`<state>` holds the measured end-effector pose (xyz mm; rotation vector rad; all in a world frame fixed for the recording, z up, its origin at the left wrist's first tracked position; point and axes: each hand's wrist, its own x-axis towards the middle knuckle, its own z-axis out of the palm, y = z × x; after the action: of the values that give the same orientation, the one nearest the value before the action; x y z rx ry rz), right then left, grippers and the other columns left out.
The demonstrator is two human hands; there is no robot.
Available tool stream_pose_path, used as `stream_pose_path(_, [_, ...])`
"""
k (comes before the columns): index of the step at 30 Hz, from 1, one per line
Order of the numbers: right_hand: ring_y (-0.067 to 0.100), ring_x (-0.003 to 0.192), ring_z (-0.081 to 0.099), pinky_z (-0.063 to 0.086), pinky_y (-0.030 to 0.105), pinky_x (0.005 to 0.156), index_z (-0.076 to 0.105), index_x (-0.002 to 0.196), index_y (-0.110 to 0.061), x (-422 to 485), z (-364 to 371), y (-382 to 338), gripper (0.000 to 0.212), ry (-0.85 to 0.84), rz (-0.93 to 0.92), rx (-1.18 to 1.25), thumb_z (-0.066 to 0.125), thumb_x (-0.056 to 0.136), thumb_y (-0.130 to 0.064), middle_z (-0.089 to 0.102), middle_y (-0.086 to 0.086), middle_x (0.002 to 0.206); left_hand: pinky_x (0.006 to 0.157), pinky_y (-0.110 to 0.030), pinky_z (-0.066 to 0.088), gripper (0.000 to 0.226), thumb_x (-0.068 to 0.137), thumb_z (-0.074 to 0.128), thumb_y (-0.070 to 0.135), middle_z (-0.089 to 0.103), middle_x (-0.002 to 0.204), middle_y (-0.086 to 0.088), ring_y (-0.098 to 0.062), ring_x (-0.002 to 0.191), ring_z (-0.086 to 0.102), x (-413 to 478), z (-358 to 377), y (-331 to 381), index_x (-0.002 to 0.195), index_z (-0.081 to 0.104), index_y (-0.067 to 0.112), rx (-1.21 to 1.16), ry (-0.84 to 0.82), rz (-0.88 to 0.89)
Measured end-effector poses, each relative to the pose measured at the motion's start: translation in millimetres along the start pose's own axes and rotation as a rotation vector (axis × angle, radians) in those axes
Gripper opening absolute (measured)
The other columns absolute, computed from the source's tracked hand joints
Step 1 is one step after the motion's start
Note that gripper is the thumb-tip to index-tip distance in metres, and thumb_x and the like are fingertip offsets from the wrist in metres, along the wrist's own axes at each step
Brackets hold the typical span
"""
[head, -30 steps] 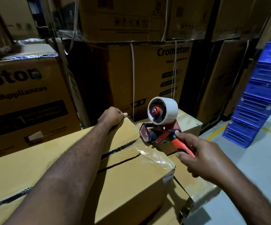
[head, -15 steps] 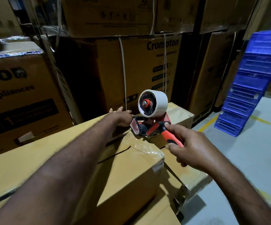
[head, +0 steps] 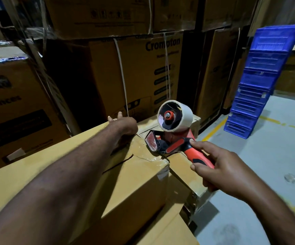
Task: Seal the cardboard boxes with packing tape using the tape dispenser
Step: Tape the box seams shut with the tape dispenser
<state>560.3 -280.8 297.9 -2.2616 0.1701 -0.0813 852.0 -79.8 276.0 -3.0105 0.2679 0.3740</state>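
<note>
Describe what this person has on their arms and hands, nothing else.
The left forearm and right forearm are bare up to the frame's edge, with no sleeve in view. The left hand and right hand wear no gloves; no watch, bracelet or ring shows.

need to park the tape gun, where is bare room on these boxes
Bare: near box top left of the left arm; lower box by the right hand. Crowded: taped far corner, with left hand and tape dispenser.
</note>
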Motion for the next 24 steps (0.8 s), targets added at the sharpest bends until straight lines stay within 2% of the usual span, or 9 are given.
stream_pose_path(2, [0.014,0.066,0.069,0.059,0.028,0.055,0.041,0.137,-0.058,-0.3,1.8,0.1,0.063,0.009,-0.006,0.002,0.072,0.088,-0.033,0.059,-0.011,0.101,0.114,-0.071,-0.012,0.052,0.097,0.058,0.037,0.021,0.166,-0.006,-0.039,0.154,-0.007,-21.3,-5.8,16.3,0.148,0.046,0.032,-0.019,0.091,0.161])
stream_pose_path(5, [0.011,0.071,0.068,0.058,0.024,0.057,0.038,0.137,-0.061,-2.3,2.9,-1.2,0.064,0.015,-0.024,-0.018,0.071,0.088,-0.035,0.056,-0.016,0.1,0.117,-0.06,-0.017,0.052,0.105,0.045,0.045,0.007,0.169,-0.001,-0.031,0.154,-0.013,-56.5,-5.7,32.9,0.155,0.037,0.034,-0.249,-0.034,0.381])
stream_pose_path(7, [0.01,0.072,0.067,0.056,0.021,0.058,0.036,0.137,-0.062,-6.8,5.7,-3.2,0.065,0.01,-0.038,-0.027,0.07,0.089,-0.035,0.053,-0.021,0.099,0.12,-0.056,-0.012,0.064,0.101,0.044,0.058,0.003,0.169,-0.002,-0.031,0.154,-0.013,-58.7,4.6,29.7,0.158,0.029,0.032,-0.161,-0.055,0.404])
stream_pose_path(10, [0.007,0.07,0.066,0.055,0.02,0.06,0.035,0.139,-0.06,-14.9,9.4,-3.6,0.064,0.027,-0.052,-0.058,0.068,0.09,-0.036,0.052,-0.023,0.098,0.118,-0.064,-0.008,0.073,0.093,0.047,0.07,0.011,0.169,0.004,-0.028,0.155,-0.011,-43.1,16.9,24.4,0.156,0.031,0.038,-0.014,0.047,0.486])
stream_pose_path(14, [0.005,0.065,0.066,0.052,0.018,0.057,0.041,0.133,-0.063,-30.1,4.4,2.0,0.061,0.064,-0.037,-0.02,0.071,0.088,-0.034,0.058,-0.019,0.096,0.118,-0.069,-0.007,0.053,0.102,0.037,0.056,0.013,0.169,0.005,-0.03,0.155,-0.012,-35.1,19.6,29.3,0.154,0.036,0.042,0.025,0.016,0.452])
stream_pose_path(17, [0.011,0.059,0.066,0.054,0.025,0.054,0.05,0.125,-0.065,-51.3,-5.5,14.4,0.06,0.083,-0.019,0.062,0.074,0.085,-0.027,0.065,-0.011,0.086,0.118,-0.066,-0.01,0.055,0.104,0.024,0.061,0.015,0.168,0.005,-0.027,0.155,-0.013,-40.3,15.7,32.0,0.152,0.039,0.041,-0.032,-0.002,0.418])
stream_pose_path(19, [0.02,0.053,0.065,0.056,0.033,0.052,0.053,0.121,-0.066,-69.7,-6.4,24.2,0.061,0.094,0.006,0.119,0.076,0.083,-0.023,0.068,-0.007,0.075,0.119,-0.064,-0.012,0.059,0.102,0.024,0.064,0.016,0.168,0.004,-0.024,0.155,-0.013,-41.1,15.6,32.6,0.152,0.041,0.036,-0.068,-0.015,0.396])
stream_pose_path(22, [0.027,0.05,0.063,0.057,0.048,0.055,0.054,0.119,-0.066,-89.1,4.6,37.0,0.062,0.112,0.036,0.208,0.075,0.083,-0.021,0.069,0.003,0.074,0.117,-0.064,-0.015,0.061,0.102,0.025,0.065,0.02,0.167,0.006,-0.021,0.155,-0.011,-47.0,15.1,34.8,0.15,0.045,0.034,-0.014,-0.03,0.411])
stream_pose_path(24, [0.027,0.05,0.063,0.057,0.05,0.058,0.053,0.118,-0.067,-93.2,13.1,42.8,0.06,0.14,0.038,0.226,0.074,0.083,-0.022,0.068,0.008,0.073,0.114,-0.066,-0.017,0.06,0.101,0.028,0.065,0.026,0.165,0.006,-0.021,0.156,-0.006,-49.5,14.8,37.1,0.147,0.049,0.034,-0.009,-0.023,0.425])
